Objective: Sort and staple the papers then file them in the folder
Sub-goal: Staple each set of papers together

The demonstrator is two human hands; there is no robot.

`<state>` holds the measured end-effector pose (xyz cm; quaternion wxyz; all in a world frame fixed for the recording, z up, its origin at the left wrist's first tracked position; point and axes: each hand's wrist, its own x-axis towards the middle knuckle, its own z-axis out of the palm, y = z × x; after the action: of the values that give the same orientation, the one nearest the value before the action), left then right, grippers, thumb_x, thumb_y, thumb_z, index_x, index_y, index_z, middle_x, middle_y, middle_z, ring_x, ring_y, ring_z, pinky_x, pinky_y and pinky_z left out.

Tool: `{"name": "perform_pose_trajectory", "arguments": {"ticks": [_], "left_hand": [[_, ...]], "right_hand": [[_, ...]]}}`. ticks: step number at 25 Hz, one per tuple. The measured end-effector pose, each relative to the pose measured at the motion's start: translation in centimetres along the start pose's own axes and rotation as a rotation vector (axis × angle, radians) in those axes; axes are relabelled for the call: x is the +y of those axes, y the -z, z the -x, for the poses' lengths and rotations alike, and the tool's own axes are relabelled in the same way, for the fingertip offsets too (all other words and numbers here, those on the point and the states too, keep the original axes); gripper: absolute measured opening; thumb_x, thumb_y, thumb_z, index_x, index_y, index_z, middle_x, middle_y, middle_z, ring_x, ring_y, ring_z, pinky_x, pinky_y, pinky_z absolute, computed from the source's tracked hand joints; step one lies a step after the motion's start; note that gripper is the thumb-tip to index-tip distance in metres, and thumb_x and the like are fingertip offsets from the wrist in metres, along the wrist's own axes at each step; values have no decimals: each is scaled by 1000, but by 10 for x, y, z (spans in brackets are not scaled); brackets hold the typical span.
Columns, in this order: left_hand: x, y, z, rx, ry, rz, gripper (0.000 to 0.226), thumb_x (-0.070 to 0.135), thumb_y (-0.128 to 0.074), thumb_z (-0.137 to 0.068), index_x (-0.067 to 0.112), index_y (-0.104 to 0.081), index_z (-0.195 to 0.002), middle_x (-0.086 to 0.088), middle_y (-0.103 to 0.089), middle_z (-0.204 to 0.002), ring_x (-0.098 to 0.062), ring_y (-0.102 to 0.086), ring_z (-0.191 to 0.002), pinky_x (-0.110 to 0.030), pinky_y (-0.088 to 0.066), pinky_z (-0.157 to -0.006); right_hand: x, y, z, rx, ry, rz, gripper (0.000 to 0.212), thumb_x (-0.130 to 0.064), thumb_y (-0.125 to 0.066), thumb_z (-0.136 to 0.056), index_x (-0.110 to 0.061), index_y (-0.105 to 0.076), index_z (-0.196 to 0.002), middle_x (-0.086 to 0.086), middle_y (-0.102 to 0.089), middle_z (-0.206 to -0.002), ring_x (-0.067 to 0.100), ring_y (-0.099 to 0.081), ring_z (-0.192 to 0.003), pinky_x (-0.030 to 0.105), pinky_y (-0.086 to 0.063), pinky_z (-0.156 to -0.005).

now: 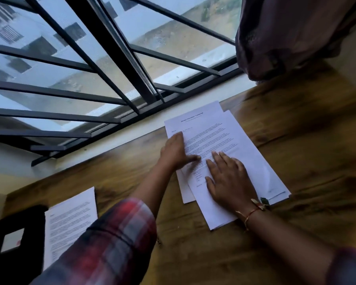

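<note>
Printed paper stack (214,128), loosely fanned on wooden surface (296,223) beneath the window: left hand (177,151) and right hand (228,177) press flat on it, grip wide, clasping nothing, probably squaring sheets for stapling; separate printed sheet (70,219) well apart.

Stack of papers (255,161): white printed sheets, loosely fanned, flat on the surface (306,145).
Top sheet (210,136): headed text, lying skewed over the others.
Single sheet (70,219): printed, flat, well apart at left.
</note>
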<state>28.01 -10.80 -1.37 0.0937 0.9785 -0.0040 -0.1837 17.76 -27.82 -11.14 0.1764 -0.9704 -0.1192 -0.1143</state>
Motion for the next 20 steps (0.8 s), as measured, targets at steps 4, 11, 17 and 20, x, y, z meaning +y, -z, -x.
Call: {"name": "perform_pose_trajectory", "arguments": {"ticks": [4,11,17,20], "left_hand": [[6,11,-29,-13,8,-182,101,72,-77,-68,18,-39,-144,-8,-43,-146,-30,-40,-134,-47,-38,-103],[16,34,-50,-243,44,54,60,46,-84,-77,12,-57,-118,-7,-64,-116,-26,-60,-106,-38,-51,-90],[19,65,-33,-269,-28,270,28,26,-82,-82,14,-72,-106,-4,-73,-102,-23,-69,-95,-40,-59,-85],[23,66,-12,-173,-91,287,29,24,-76,-86,22,-70,-114,1,-73,-105,-20,-70,-95,-44,-59,-88]], "right_hand": [[0,0,1,10,-1,-5,55,-42,-50,-94,-13,-60,-139,15,-50,-152,34,-47,-139,50,-34,-111],[-3,-2,1,35,-14,-22,53,-41,-57,-91,-13,-61,-137,15,-50,-152,33,-46,-139,50,-31,-112],[-5,6,1,116,-48,-26,48,-41,-49,-95,-11,-62,-130,19,-56,-142,35,-51,-130,50,-43,-106],[-7,10,3,142,-51,-26,46,-44,-50,-95,-12,-61,-127,18,-57,-136,34,-52,-122,48,-48,-99]]}}
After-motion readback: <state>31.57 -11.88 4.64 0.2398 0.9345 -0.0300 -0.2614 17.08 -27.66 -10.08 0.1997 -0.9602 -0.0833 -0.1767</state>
